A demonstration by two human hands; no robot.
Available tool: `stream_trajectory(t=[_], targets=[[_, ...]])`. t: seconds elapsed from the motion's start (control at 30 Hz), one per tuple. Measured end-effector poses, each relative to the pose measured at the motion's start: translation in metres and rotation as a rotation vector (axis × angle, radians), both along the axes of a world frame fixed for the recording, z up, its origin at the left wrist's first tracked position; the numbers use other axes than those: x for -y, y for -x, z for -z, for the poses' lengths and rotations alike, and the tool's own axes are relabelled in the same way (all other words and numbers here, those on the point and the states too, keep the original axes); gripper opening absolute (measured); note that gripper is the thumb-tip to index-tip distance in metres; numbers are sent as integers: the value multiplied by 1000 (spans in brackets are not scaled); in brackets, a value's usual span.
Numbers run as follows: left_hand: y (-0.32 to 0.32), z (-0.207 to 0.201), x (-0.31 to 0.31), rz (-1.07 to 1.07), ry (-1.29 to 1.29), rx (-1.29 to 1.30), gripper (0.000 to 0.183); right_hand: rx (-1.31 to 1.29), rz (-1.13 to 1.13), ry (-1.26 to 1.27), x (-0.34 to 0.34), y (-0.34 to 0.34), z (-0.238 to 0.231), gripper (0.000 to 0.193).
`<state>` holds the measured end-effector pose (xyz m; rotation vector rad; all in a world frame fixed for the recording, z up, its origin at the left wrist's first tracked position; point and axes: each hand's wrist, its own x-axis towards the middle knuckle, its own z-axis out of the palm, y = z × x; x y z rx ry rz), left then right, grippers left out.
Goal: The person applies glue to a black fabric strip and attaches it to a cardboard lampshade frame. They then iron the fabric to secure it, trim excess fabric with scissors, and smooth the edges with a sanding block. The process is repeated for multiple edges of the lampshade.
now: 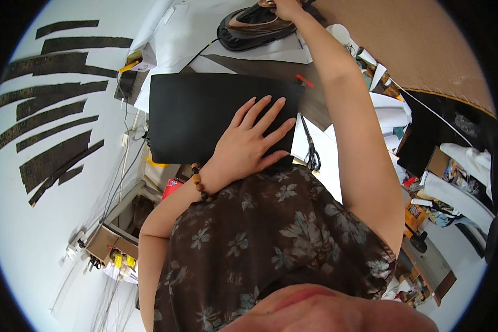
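The left hand lies spread flat on the black sheet, likely light and floppy. Beyond it, the right hand wraps the iron handle; heavy, probably hot.

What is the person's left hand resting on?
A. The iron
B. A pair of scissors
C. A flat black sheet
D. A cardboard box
C: the left hand lies spread, palm down, on the flat black sheet, while the right hand reaches up to the iron.
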<state>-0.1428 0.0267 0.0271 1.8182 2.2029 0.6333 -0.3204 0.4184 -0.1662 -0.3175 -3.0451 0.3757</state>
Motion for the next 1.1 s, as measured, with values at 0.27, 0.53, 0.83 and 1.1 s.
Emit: stream_trajectory(t=[0.27,0.53,0.83,1.1], targets=[[1,4,4,-59,-87,146,69,-97,-57,-105,33,-60,-125,41],[48,-6,19,-54,-179,-24,55,-222,367,907,110,-254,-327,38],[40,25,26,-35,-209,-211,60,-132,426,541,230,-308,-307,61],[40,23,28,-42,-203,-223,61,53,747,649,259,-272,-332,38]])
